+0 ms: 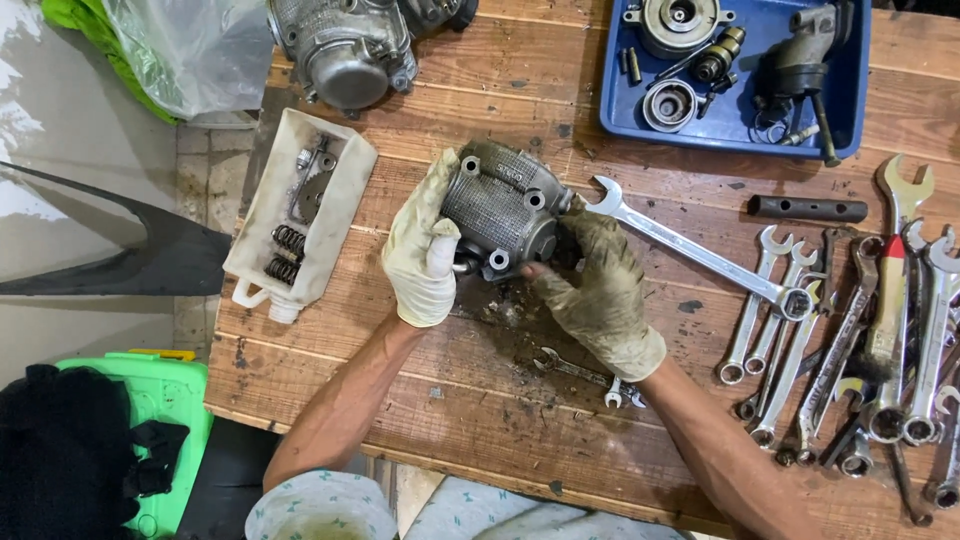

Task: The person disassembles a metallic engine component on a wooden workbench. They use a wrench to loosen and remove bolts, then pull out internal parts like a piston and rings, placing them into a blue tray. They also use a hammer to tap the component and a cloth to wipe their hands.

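Observation:
Both my hands wear dirty cloth gloves and hold a grey metal engine cylinder head just above the wooden workbench. My left hand grips its left side, thumb over the front. My right hand grips its lower right side, fingers curled under it. The part shows ribbed fins and several bolt holes. A long combination wrench lies on the bench just right of the part.
A blue tray of engine parts sits at the back right. Several wrenches lie spread at the right. A cut white plastic jug holding springs lies at the left. An engine case sits at the back. A small wrench lies near me.

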